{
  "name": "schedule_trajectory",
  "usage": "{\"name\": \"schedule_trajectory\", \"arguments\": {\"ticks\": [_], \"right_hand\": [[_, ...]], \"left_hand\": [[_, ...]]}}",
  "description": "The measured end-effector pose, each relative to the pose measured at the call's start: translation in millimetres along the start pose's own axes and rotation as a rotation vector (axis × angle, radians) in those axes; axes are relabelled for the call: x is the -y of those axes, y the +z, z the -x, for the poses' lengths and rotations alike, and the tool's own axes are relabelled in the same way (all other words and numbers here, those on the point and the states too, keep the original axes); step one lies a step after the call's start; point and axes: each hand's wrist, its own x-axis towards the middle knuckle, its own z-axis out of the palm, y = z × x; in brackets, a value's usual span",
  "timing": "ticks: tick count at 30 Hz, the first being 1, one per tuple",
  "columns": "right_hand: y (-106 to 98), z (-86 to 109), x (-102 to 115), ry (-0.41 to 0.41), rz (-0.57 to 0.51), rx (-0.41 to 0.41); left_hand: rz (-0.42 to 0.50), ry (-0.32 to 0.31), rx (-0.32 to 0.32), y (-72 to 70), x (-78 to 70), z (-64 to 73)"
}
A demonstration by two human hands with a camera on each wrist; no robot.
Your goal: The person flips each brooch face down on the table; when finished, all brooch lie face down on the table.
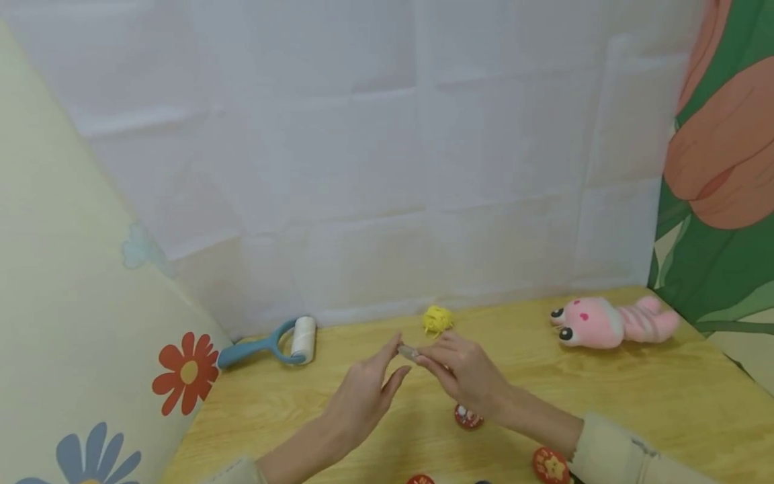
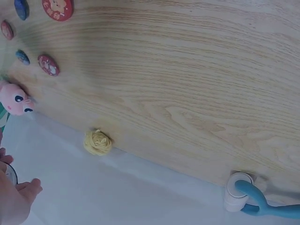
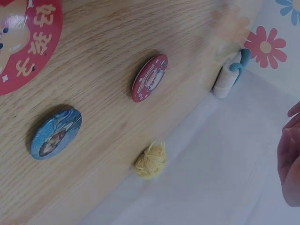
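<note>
In the head view, both hands meet above the table (image 1: 338,393) around a small flat silvery round badge (image 1: 408,351), seen nearly edge-on. My right hand (image 1: 468,373) pinches its right side between thumb and fingers. My left hand (image 1: 363,396) has its fingers stretched out at the badge's left edge, with the thumb lower and apart from it. In the left wrist view, the badge's curved rim (image 2: 11,172) shows beside fingertips at the left edge. Only part of a hand (image 3: 289,164) appears in the right wrist view, so the badge is hidden there.
A yellow yarn ball (image 1: 438,320) lies by the back white sheet. To the left is a blue-handled lint roller (image 1: 302,341), and a pink plush toy (image 1: 595,324) lies at the right. Several round badges, including a red one (image 3: 150,78) and a blue one (image 3: 56,133), lie nearer the person.
</note>
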Motion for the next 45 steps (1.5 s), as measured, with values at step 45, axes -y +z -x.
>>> {"name": "schedule_trajectory", "arguments": {"ticks": [45], "right_hand": [[7,24.2,-6,0.091,0.041,0.439]], "left_hand": [[0.076,-0.292,0.382,9.4,2.8,17.7]]}}
